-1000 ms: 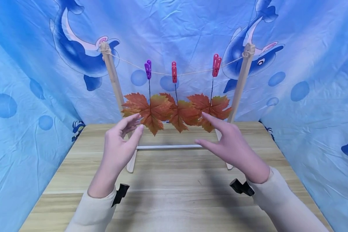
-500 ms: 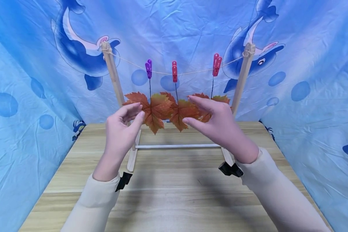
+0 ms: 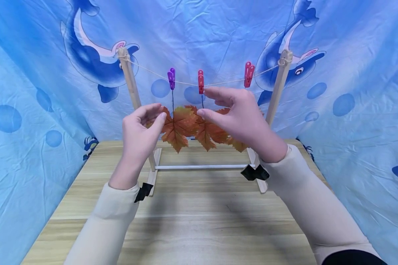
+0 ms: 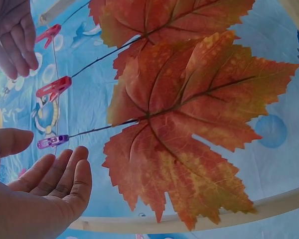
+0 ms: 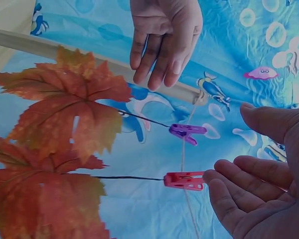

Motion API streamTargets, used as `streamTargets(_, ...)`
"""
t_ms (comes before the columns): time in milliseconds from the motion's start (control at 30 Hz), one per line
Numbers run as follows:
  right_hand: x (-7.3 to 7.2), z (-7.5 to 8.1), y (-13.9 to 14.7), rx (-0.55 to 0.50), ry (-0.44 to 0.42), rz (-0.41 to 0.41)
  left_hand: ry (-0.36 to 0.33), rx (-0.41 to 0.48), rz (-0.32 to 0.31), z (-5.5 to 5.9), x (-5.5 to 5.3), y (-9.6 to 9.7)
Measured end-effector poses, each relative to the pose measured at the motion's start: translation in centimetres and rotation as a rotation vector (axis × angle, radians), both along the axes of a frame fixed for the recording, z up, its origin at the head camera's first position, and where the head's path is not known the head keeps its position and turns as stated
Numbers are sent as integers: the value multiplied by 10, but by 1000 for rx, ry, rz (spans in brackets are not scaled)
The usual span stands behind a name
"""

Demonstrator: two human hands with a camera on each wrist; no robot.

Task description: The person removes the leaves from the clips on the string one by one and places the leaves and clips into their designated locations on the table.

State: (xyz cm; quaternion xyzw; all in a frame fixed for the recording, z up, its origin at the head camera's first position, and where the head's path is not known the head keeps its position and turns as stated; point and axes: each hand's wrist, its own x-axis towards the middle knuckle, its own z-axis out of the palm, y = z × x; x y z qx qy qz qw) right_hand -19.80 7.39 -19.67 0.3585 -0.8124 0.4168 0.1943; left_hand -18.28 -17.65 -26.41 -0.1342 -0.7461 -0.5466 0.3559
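Three orange-red maple leaves hang from a string (image 3: 225, 82) by dark stems. A purple clothespin (image 3: 171, 79) holds the left leaf (image 3: 180, 123), a red clothespin (image 3: 201, 81) the middle leaf (image 3: 206, 134). Another red clothespin (image 3: 248, 74) is at the right, its leaf (image 3: 237, 145) partly hidden behind my right hand (image 3: 240, 114). That hand holds nothing, thumb apart from its fingers; the right wrist view has its fingertips right by the middle red clothespin (image 5: 183, 180). My left hand (image 3: 139, 129), empty with fingers loosely bent, is beside the left leaf, below the purple clothespin.
Two wooden posts, the left post (image 3: 130, 81) and the right post (image 3: 279, 88), carry the string. A white rod (image 3: 202, 167) joins their feet low over the wooden table (image 3: 199, 228). A blue dolphin-print curtain (image 3: 199, 29) surrounds the table.
Both hands have risen. My right hand has also moved left, from the right leaf up to near the middle clothespin. Clothespins and leaves hang as before.
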Motion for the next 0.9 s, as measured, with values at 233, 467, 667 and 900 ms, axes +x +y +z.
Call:
streamTargets(233,-11,20,-13,-3,2,16,-6,7,30,12,-9,-3)
streamTargets(467,-20,40,-23,28,-47,12,-25,0,41,19,-20,-3)
streamTargets(667,-29,56,-35,123,-47,-23,-43,-28,64,25,-28,-3)
streamTargets(900,-45,71,-45,213,-48,-27,-86,-86,54,24,-39,-3)
